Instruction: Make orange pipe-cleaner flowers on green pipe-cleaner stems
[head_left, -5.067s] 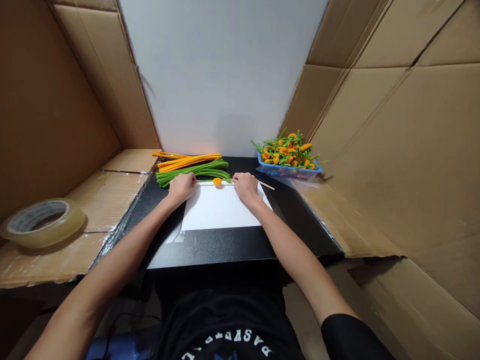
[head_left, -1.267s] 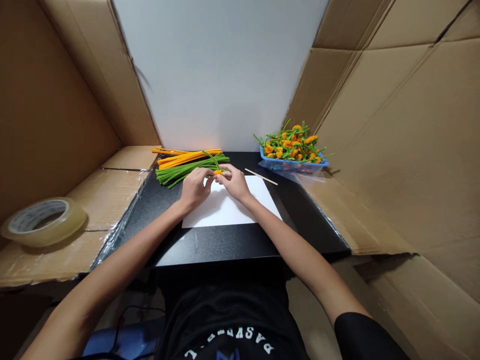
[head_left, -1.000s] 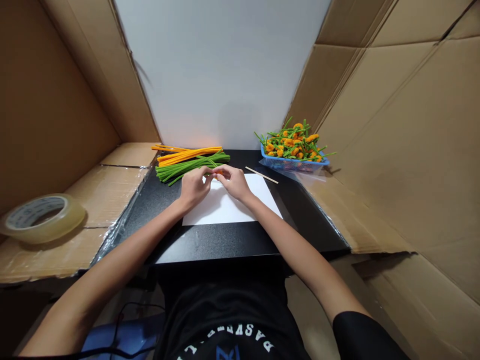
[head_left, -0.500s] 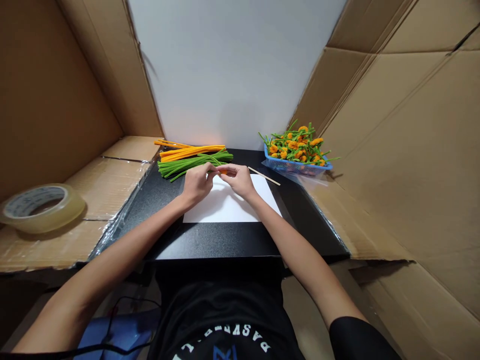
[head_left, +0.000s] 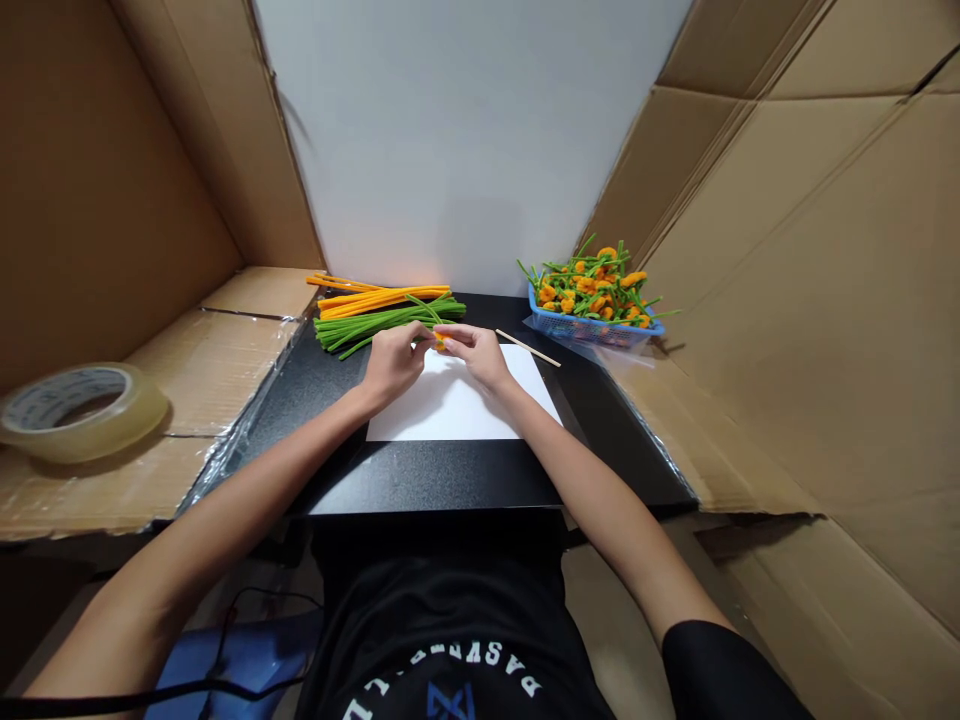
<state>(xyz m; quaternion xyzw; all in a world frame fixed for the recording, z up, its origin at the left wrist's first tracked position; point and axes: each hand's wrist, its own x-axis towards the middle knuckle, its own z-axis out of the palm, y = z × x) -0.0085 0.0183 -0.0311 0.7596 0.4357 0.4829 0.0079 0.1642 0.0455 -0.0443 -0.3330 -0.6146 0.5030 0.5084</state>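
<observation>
At rectangular white paper (head_left: 454, 418), far edge: fuzzy orange flower (head_left: 440, 342).
Left hand (head_left: 395, 358) and right hand (head_left: 481, 355) pinch it; press lightly.

Fingertips of the left hand (head_left: 395, 361) and right hand (head_left: 481, 354) partly cover the orange piece (head_left: 440, 342) pinched between them, its finer shape too small to make out. The hands also hide stretches of the white paper (head_left: 450, 420). Heaped flowers (head_left: 587, 287) conceal most of the inside of the blue basket (head_left: 577, 328). The tape roll (head_left: 133, 424) is clipped at the left, its printing illegible; the bottom edge cuts off the black shirt (head_left: 450, 600) and a blue object (head_left: 259, 645).
</observation>
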